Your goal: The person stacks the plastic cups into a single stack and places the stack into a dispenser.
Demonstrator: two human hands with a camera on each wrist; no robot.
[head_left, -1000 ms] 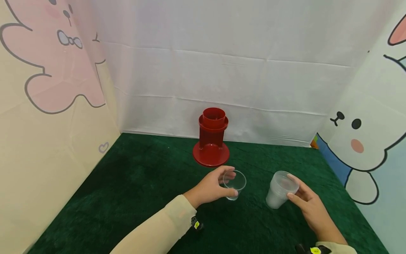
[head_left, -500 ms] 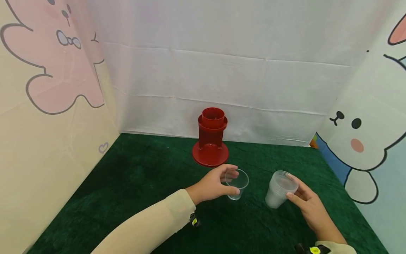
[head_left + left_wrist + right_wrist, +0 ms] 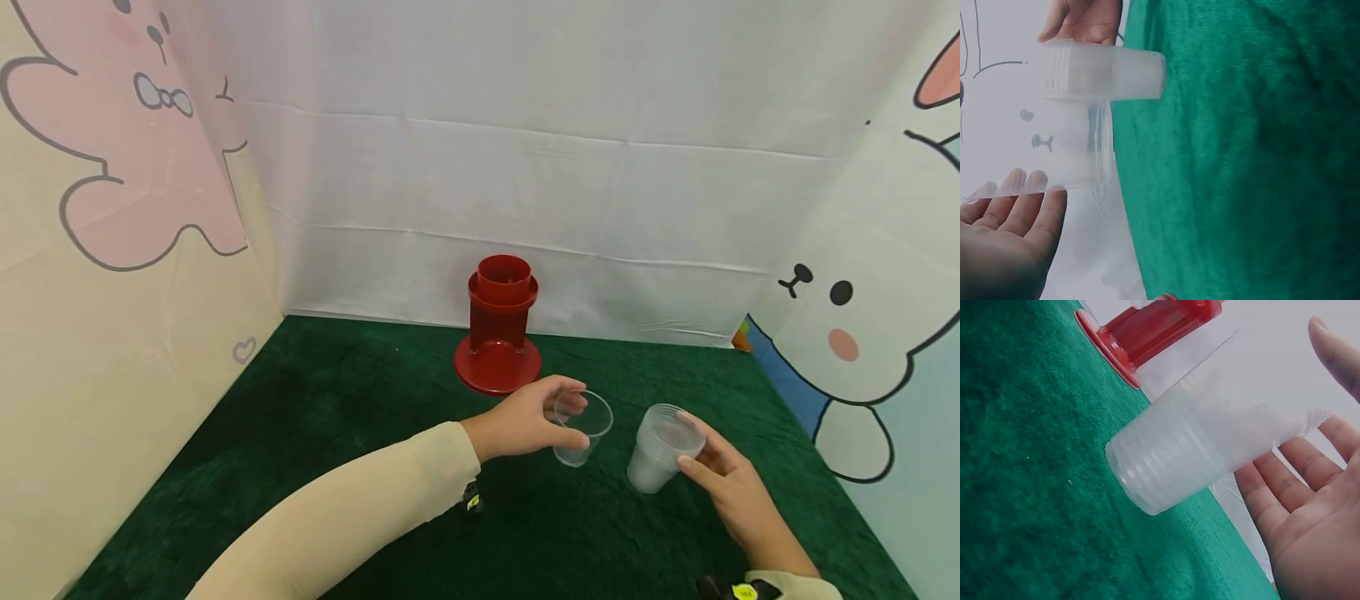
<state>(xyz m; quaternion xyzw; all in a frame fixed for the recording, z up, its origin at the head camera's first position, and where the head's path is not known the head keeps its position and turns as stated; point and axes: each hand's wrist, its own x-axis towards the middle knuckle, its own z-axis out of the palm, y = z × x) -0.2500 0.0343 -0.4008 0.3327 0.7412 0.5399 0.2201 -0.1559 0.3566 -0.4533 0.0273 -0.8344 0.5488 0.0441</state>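
My left hand [image 3: 531, 419] grips a single clear plastic cup [image 3: 576, 454] by its side, fingers on the far side and thumb on the near side. To its right, a stack of nested translucent cups [image 3: 651, 462] is held near the rims by my right hand [image 3: 738, 496]. The stack leans slightly, its rims toward the right. In the left wrist view the single cup [image 3: 1075, 144] lies right beside the stack [image 3: 1110, 72], overlapping it. Several nested rims show in the right wrist view along the stack [image 3: 1166, 453], close over the green cloth.
A red stand [image 3: 498, 367] with a round base and a tube-shaped upper part is at the back of the green cloth [image 3: 337, 392], against a white curtain [image 3: 450, 167]. Printed cartoon sheets [image 3: 150, 200] hang at both sides.
My left hand has moved to the right with the single cup, bringing it closer to the stack. My right hand and the stack have stayed nearly still.
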